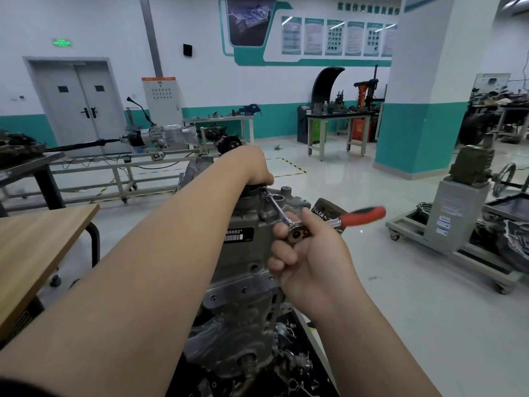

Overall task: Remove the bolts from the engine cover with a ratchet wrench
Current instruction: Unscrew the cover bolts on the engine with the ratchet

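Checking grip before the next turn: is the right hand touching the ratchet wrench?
Touching. Head view: the right hand curls its fingers round the ratchet wrench at its metal head.

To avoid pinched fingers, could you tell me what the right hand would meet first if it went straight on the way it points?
The right hand points up-left along the ratchet wrench, so it would probably meet the engine cover first, then the left hand at the far end; depth is unclear.
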Demonstrator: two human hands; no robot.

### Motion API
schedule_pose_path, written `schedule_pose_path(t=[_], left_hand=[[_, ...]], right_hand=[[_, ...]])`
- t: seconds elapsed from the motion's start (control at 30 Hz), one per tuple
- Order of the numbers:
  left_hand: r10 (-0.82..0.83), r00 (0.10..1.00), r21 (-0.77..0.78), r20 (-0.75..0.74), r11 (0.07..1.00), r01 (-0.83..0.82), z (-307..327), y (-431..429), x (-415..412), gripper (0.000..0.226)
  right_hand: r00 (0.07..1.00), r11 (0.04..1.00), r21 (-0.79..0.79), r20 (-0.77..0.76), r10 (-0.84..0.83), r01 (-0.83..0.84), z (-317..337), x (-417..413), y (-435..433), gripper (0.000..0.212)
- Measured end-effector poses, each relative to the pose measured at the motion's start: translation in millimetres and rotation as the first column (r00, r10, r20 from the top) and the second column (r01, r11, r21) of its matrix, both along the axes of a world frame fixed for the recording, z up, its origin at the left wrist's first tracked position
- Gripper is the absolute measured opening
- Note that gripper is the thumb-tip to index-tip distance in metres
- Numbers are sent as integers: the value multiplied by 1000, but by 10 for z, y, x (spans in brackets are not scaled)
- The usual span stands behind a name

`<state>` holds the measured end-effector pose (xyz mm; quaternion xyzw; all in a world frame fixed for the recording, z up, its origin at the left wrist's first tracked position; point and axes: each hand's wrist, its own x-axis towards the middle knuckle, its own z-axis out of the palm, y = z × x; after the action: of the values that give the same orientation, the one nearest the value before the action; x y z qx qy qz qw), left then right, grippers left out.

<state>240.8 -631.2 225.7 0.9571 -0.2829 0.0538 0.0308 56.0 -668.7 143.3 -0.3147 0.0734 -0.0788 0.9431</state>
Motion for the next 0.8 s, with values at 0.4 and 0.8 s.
schedule_pose_path(t=[0.4,0.8], left_hand=[[59,998,-14,-15,998,-59,-3,-16,29,39],[45,996,-97,-80,994,-52,5,-2,7,27]], right_hand=[[993,966,237,81,88,-105,-116,-18,59,33],[960,-93,-995,52,-276,27,161,-28,-38,25]])
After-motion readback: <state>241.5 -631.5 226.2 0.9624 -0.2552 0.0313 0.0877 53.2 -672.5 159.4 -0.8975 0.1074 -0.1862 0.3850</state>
